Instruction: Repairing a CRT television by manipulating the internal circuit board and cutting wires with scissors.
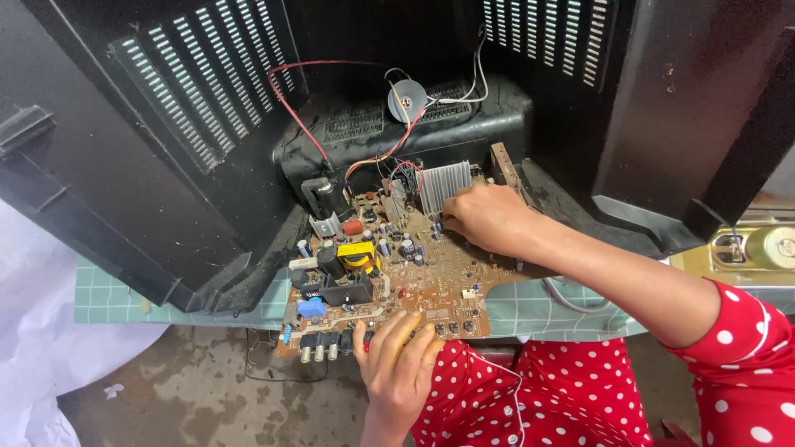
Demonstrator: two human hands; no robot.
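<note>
Looking down from head height, a brown circuit board (414, 277) lies flat, half drawn out of the open back of a black television casing (199, 149) with slotted vents. The board's near edge sticks out past a tabletop covered in a pale green grid cloth (108, 298).

The left hand (397, 364) comes up from below and closes its grip on the board's near edge, fingers curled over the top beside a row of round sockets (319, 349). The right hand (489, 217) reaches across from the right and rests on the far part of the board; its fingertips press down among small capacitors just in front of a ribbed silver heat sink (445, 184). Whether its grip has hold of any part cannot be told, since the fingertips are hidden behind the knuckles.

On the board's left side sit a yellow-wrapped transformer (356, 253), a blue block component (311, 307) and a large black flyback unit (325, 197). Red wires (290, 112) and white ones run from the board up into the casing, past a small round grey disc (407, 100).

The person wears red clothing with white polka dots (563, 389). A gold-coloured device (745, 252) lies at the right edge, and white plastic sheeting (41, 331) at the left above a stained concrete floor (199, 397).
</note>
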